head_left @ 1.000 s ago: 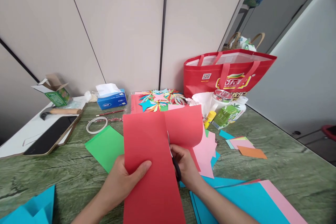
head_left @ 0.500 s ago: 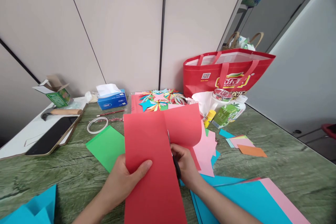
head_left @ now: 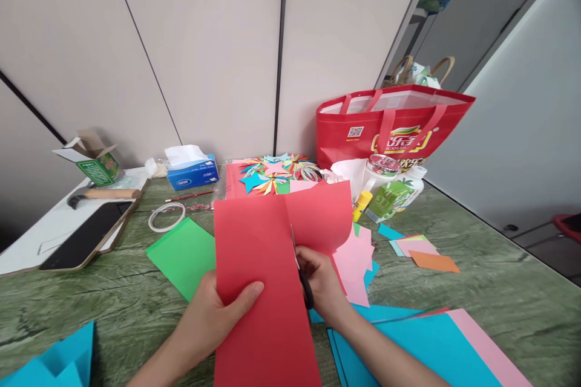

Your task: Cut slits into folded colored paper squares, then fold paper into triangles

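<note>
Red paper [head_left: 261,242], likely light, floppy and easily creased, stands above the tabletop [head_left: 122,296], its left edge pinched by the left hand [head_left: 215,311], seemingly a sound hold. The right hand [head_left: 324,287] grips scissors [head_left: 307,291] at the slit.

plain red paper [head_left: 261,242], black-handled scissors [head_left: 307,290], dark-streaked green table [head_left: 122,308], bright green sheet [head_left: 182,254], yellow glue stick [head_left: 362,205], blue tissue box [head_left: 193,177], red bag [head_left: 342,146]

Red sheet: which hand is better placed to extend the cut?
Probably the right hand: it holds the scissors, blades at the slit in the red sheet. The left hand grips the sheet's left edge, better suited to steadying it.
</note>
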A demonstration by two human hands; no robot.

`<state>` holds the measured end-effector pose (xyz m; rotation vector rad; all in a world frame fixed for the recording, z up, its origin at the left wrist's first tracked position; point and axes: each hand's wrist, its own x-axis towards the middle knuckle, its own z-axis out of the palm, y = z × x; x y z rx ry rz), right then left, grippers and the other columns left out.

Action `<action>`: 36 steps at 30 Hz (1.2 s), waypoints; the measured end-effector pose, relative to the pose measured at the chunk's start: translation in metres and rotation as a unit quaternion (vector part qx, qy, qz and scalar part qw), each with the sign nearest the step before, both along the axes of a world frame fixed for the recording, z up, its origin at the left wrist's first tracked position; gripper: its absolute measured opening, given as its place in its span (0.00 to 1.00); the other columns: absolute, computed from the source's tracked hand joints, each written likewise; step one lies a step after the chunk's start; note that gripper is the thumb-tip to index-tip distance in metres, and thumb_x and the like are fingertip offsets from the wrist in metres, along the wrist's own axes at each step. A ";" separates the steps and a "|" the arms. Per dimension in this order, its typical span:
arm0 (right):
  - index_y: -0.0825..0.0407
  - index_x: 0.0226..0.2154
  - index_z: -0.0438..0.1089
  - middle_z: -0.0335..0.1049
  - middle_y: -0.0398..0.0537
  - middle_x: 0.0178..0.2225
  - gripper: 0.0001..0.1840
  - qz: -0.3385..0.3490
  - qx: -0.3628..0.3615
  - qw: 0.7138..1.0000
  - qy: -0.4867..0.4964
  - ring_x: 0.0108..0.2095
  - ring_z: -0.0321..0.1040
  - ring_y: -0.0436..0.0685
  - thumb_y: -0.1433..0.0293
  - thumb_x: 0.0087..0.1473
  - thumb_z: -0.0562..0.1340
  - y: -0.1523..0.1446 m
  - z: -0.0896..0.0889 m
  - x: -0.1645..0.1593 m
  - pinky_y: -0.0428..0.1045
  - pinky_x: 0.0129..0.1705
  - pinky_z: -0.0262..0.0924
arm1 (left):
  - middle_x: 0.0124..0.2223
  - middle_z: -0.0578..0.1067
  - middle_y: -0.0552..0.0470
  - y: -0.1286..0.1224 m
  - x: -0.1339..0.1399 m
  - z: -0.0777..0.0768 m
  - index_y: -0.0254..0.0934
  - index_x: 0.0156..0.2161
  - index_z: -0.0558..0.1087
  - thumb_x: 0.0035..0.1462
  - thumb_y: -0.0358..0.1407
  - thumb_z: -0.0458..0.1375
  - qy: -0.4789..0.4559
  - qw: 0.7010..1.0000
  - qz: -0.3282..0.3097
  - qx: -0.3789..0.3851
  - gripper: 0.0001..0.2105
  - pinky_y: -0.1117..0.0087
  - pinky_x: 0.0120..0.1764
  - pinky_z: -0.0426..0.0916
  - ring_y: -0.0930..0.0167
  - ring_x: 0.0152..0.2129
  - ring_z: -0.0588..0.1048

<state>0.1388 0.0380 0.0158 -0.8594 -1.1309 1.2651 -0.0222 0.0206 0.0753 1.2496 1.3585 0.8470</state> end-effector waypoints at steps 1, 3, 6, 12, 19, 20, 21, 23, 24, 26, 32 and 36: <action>0.50 0.24 0.72 0.75 0.42 0.24 0.13 0.001 0.000 1.000 0.002 0.25 0.70 0.53 0.66 0.31 0.71 0.000 0.000 0.000 0.45 0.27 0.64 | 0.28 0.80 0.51 -0.001 0.001 0.000 0.37 0.27 0.73 0.40 0.44 0.62 -0.005 1.000 0.010 0.001 0.12 0.72 0.20 0.71 0.64 0.23 0.77; 0.50 0.24 0.72 0.75 0.41 0.24 0.13 0.005 -0.001 1.000 0.007 0.24 0.69 0.53 0.66 0.31 0.71 0.000 0.000 0.001 0.45 0.26 0.64 | 0.27 0.79 0.52 -0.002 0.002 0.000 0.37 0.26 0.73 0.40 0.44 0.62 -0.013 1.000 0.020 0.003 0.11 0.74 0.20 0.70 0.65 0.23 0.76; 0.50 0.25 0.72 0.75 0.41 0.23 0.12 0.006 0.007 1.000 0.004 0.24 0.69 0.53 0.66 0.32 0.71 0.000 -0.002 0.002 0.45 0.27 0.64 | 0.26 0.79 0.52 -0.003 0.003 0.000 0.37 0.25 0.73 0.40 0.43 0.62 -0.011 1.000 0.018 0.006 0.11 0.74 0.20 0.70 0.66 0.21 0.76; 0.51 0.24 0.72 0.75 0.41 0.23 0.12 0.006 0.015 1.000 -0.003 0.23 0.69 0.53 0.65 0.32 0.71 -0.002 -0.003 0.002 0.44 0.25 0.63 | 0.26 0.79 0.51 -0.004 0.002 0.000 0.36 0.26 0.73 0.40 0.44 0.62 0.009 1.000 0.015 0.012 0.12 0.73 0.19 0.70 0.66 0.21 0.76; 0.51 0.24 0.72 0.74 0.41 0.22 0.12 0.012 0.011 1.000 0.021 0.23 0.69 0.52 0.67 0.31 0.71 -0.001 -0.002 0.001 0.44 0.26 0.64 | 0.27 0.79 0.51 -0.003 0.000 0.000 0.36 0.27 0.72 0.42 0.44 0.61 0.019 1.000 -0.014 0.010 0.12 0.73 0.20 0.71 0.66 0.22 0.76; 0.51 0.23 0.72 0.74 0.41 0.22 0.12 0.009 0.010 1.000 0.021 0.23 0.69 0.53 0.67 0.31 0.71 -0.001 -0.002 0.001 0.45 0.26 0.64 | 0.27 0.79 0.51 -0.003 -0.001 0.000 0.36 0.27 0.72 0.42 0.44 0.61 0.018 1.000 -0.010 0.011 0.12 0.73 0.20 0.71 0.66 0.21 0.76; 0.51 0.23 0.72 0.74 0.42 0.22 0.12 0.008 0.009 1.000 0.020 0.23 0.69 0.53 0.66 0.31 0.71 -0.001 -0.002 0.001 0.46 0.26 0.65 | 0.26 0.79 0.51 -0.003 -0.001 0.000 0.36 0.27 0.72 0.42 0.44 0.61 0.017 1.000 -0.004 0.012 0.12 0.73 0.20 0.71 0.66 0.21 0.76; 0.51 0.24 0.73 0.75 0.42 0.22 0.12 0.011 0.005 1.000 0.018 0.24 0.70 0.54 0.65 0.31 0.71 0.000 -0.002 0.000 0.47 0.27 0.65 | 0.26 0.79 0.51 -0.004 0.000 0.000 0.36 0.27 0.73 0.41 0.44 0.61 0.016 1.000 0.013 0.016 0.12 0.73 0.20 0.71 0.65 0.22 0.76; 0.51 0.24 0.73 0.75 0.43 0.23 0.12 0.013 0.004 1.000 0.016 0.25 0.70 0.55 0.65 0.32 0.71 0.000 -0.002 0.000 0.47 0.28 0.65 | 0.26 0.79 0.51 -0.004 0.000 0.000 0.36 0.27 0.73 0.41 0.43 0.61 0.016 1.000 0.014 0.015 0.12 0.73 0.20 0.71 0.65 0.22 0.77; 0.51 0.24 0.73 0.75 0.43 0.24 0.12 0.012 0.003 1.000 0.014 0.26 0.71 0.56 0.65 0.32 0.71 0.000 -0.002 -0.001 0.47 0.29 0.66 | 0.27 0.79 0.51 -0.005 0.001 0.000 0.36 0.27 0.73 0.41 0.43 0.61 0.019 1.000 0.013 0.014 0.11 0.73 0.19 0.71 0.65 0.22 0.77; 0.52 0.23 0.73 0.75 0.43 0.23 0.11 -0.007 0.003 1.000 0.013 0.25 0.71 0.55 0.65 0.33 0.70 -0.003 -0.004 -0.001 0.47 0.28 0.66 | 0.28 0.79 0.52 -0.003 0.000 -0.001 0.37 0.27 0.73 0.42 0.42 0.61 0.016 1.000 -0.001 0.010 0.10 0.74 0.21 0.71 0.65 0.24 0.77; 0.52 0.24 0.72 0.75 0.42 0.23 0.11 -0.004 0.006 1.000 0.020 0.24 0.71 0.54 0.67 0.33 0.70 -0.003 -0.003 -0.001 0.45 0.27 0.65 | 0.29 0.79 0.53 0.000 -0.003 -0.006 0.37 0.29 0.72 0.45 0.42 0.60 0.013 0.999 -0.044 0.004 0.10 0.74 0.22 0.72 0.66 0.24 0.77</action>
